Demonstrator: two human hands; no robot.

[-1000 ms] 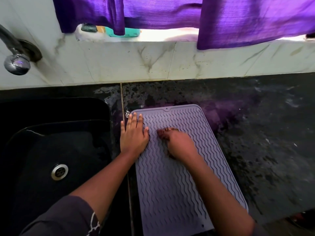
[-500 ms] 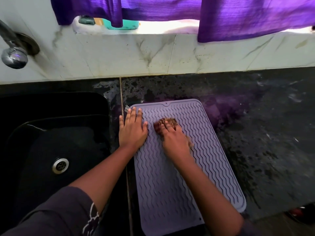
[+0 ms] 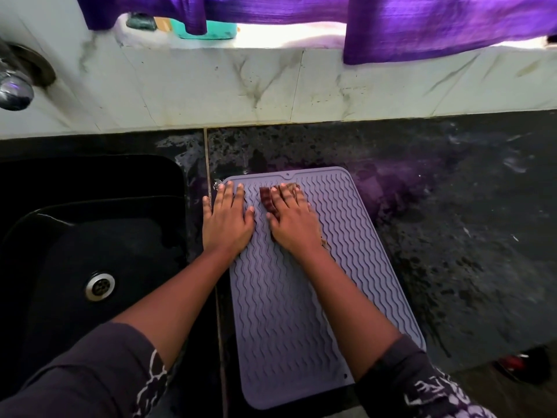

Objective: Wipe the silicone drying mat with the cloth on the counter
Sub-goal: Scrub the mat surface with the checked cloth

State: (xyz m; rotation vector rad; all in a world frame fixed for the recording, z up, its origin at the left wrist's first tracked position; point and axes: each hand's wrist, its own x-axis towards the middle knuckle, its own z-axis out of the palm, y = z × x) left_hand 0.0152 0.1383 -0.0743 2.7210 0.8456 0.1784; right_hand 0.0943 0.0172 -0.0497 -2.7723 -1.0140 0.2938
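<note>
A long purple-grey silicone drying mat (image 3: pixel 301 297) with wavy ridges lies flat on the dark speckled stone counter (image 3: pixel 452 221), just right of the black sink (image 3: pixel 75 236). The left hand (image 3: pixel 227 220) lies flat and open on the far left corner of the mat, fingers spread, holding nothing. The right hand (image 3: pixel 294 220) lies just beside it, pressed flat on a small brown cloth (image 3: pixel 266 200). The cloth peeks out by the fingertips at the far end of the mat. A shiny metal tap (image 3: pixel 15 89) sticks out at the far left. Purple curtains (image 3: pixel 422 22) hang over the white marble wall (image 3: pixel 271 89).
</note>
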